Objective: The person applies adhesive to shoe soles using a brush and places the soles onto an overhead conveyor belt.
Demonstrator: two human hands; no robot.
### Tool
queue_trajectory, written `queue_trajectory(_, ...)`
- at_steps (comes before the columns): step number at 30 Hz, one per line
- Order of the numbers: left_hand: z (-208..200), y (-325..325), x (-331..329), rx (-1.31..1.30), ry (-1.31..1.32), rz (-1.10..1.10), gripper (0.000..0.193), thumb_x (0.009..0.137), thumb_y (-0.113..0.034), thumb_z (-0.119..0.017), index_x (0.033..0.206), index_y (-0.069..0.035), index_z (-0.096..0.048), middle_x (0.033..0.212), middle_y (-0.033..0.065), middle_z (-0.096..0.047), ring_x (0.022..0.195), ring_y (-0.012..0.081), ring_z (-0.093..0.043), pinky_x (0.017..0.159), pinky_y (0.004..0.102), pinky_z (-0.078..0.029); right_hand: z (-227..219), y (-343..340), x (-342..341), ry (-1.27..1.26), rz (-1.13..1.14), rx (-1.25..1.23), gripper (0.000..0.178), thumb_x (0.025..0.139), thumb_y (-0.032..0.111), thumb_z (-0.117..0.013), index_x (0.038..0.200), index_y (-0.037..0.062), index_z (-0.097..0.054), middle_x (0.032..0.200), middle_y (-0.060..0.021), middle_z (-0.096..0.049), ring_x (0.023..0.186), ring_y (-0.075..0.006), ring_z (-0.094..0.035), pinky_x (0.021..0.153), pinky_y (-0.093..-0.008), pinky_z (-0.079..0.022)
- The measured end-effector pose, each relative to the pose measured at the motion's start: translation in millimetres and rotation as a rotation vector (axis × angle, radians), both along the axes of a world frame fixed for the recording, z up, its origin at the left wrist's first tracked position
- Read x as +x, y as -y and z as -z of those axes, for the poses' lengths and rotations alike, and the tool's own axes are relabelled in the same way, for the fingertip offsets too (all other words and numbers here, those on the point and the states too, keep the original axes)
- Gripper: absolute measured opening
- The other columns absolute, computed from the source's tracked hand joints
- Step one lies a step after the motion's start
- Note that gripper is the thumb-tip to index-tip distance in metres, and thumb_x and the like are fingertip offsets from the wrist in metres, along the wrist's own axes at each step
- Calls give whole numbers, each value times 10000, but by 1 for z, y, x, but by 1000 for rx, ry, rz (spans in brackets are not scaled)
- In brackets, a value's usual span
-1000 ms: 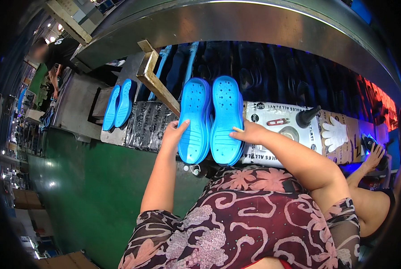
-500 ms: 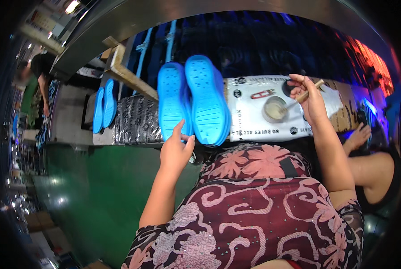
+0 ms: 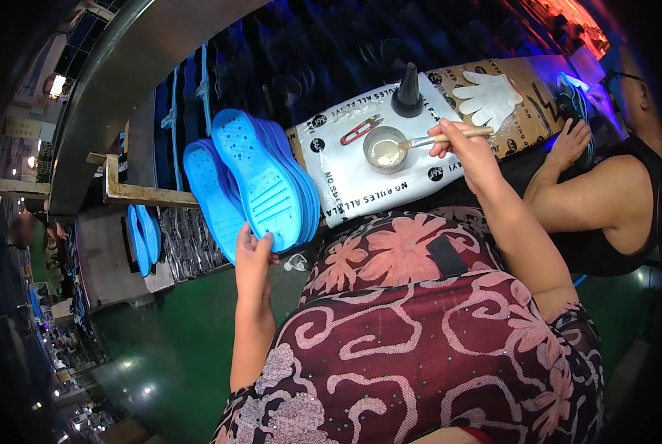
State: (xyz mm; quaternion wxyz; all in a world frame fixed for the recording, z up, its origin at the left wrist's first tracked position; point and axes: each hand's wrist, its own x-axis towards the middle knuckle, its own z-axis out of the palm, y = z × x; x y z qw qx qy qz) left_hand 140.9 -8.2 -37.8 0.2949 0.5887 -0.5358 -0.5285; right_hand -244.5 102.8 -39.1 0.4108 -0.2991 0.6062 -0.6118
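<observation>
Two stacks of blue shoe soles (image 3: pixel 260 177) stand side by side on the bench, perforated at the far end and ribbed toward the near end. My left hand (image 3: pixel 254 255) pinches the near end of the top sole of the right stack between thumb and fingers. In my right hand (image 3: pixel 468 152) is a brush (image 3: pixel 423 140) with a wooden handle, its bristles dipping into a small round cup (image 3: pixel 387 166) of pale, whitish liquid. The cup rests on a white printed plastic sheet (image 3: pixel 360 194), to the right of the soles.
Beyond the cup lie a red cutter-like tool (image 3: pixel 361 130) and a black cone-shaped bottle (image 3: pixel 408 96). A white glove (image 3: pixel 488 98) lies on cardboard at right. A co-worker's arm (image 3: pixel 568 192) is close on the right. A metal bracket (image 3: pixel 146 190) and another pair of soles (image 3: pixel 144 238) are at left.
The view has turned, so the bench now slants. My left hand has closed on the near end of the top sole. My right hand has brought the brush lower, into the cup.
</observation>
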Motion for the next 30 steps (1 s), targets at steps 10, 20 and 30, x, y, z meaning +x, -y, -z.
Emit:
queue_trajectory(10,-27,17,-11,511,-681,25,291,785,-192,-651,990,-8,-559,673,42,-584,475,98,-508,331,208,-373,-3,23,20,-245,86,43,392,898,374,-598,817,7,-707,724,-56,-654,677,-110,-579,654,-241,-456)
queue_trajectory(20,-25,18,-20,491,-633,21,332,784,-208,-669,994,27,-564,668,44,-573,476,85,-497,332,208,-400,15,47,30,-721,-55,31,302,856,297,-644,772,11,-692,694,-116,-644,613,-215,-582,603,-309,-453)
queue_trajectory(30,-40,13,-37,386,-529,118,377,802,-181,-638,1086,28,-505,806,87,-614,527,113,-543,377,228,-434,-15,33,30,-325,73,23,373,940,312,-548,831,-20,-678,729,-43,-617,682,-101,-524,664,-229,-425)
